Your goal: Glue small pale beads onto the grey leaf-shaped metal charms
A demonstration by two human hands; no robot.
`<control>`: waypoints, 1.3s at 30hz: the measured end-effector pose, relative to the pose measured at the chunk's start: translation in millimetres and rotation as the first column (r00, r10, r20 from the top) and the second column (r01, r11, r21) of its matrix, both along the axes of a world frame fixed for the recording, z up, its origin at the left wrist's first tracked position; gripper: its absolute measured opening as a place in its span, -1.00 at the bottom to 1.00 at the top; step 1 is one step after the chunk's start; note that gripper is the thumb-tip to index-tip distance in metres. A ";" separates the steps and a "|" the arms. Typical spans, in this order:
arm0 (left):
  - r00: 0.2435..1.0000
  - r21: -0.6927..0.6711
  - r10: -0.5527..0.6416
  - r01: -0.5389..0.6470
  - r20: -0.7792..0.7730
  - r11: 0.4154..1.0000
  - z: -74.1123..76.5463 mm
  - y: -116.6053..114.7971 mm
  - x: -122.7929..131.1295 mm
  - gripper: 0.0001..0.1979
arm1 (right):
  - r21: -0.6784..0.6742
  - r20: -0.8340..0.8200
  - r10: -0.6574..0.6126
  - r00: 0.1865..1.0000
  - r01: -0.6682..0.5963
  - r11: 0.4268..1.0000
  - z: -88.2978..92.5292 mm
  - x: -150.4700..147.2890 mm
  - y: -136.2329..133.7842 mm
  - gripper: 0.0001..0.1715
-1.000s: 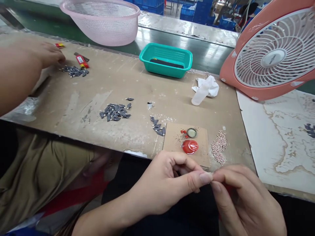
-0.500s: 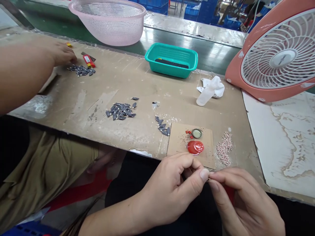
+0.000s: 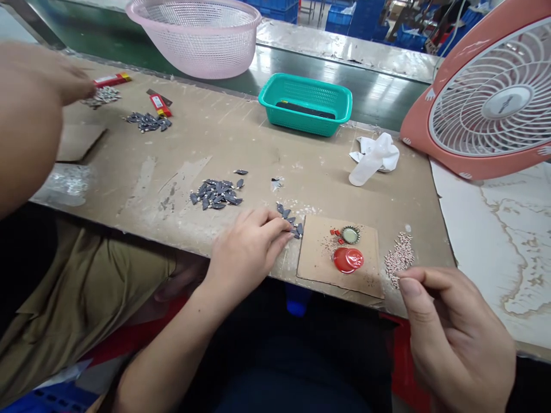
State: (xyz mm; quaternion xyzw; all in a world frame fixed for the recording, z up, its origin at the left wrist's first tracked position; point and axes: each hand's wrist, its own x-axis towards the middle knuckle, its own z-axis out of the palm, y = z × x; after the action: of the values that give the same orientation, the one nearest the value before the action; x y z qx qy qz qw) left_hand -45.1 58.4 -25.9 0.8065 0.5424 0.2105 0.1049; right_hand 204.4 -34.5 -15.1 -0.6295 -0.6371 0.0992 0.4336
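Currently, left hand [image 3: 247, 252] has fingertips against grey pieces [image 3: 289, 221] beside a cardboard square [image 3: 340, 258], grip undetermined. Right hand [image 3: 456, 338] sits near pink beads [image 3: 399, 258], fingers curled; any hold cannot be confirmed.

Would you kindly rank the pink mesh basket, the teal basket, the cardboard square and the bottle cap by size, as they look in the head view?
Pink mesh basket is largest. Teal basket and cardboard square look alike; nearness to the camera leaves their order unsure. Bottle cap is smallest.
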 end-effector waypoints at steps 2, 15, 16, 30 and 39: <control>0.997 -0.002 -0.042 0.042 -0.067 0.999 -0.1 7.2 -6.4 -0.89 | -0.020 0.037 0.003 0.999 -0.002 1.000 -0.3 2.4 4.8 -0.94; 0.956 -0.021 -0.161 0.172 0.244 0.985 -2.7 12.5 -16.1 -0.94 | -0.133 0.286 0.195 0.938 -0.163 0.978 11.7 7.4 32.9 -0.86; 0.942 -0.046 -0.141 0.163 0.304 0.986 -2.3 10.7 -17.0 -0.92 | -0.141 0.297 0.199 0.934 -0.164 0.976 12.2 8.0 33.5 -0.87; 0.960 0.022 -0.279 0.279 -0.023 0.960 -5.3 2.5 -23.2 -0.73 | -0.165 0.421 0.206 0.884 -0.149 0.975 16.5 6.5 40.6 -0.86; 0.945 -0.001 -0.315 0.316 -0.084 0.949 -5.3 1.5 -27.5 -0.72 | -0.166 0.451 0.210 0.867 -0.149 0.975 16.5 6.3 42.2 -0.84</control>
State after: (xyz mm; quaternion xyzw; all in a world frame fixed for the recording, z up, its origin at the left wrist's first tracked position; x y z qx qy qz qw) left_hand -72.6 59.9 -31.2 0.8917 0.4089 0.1605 0.1096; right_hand 210.7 7.7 1.5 -0.5989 -0.7707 0.0252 0.2162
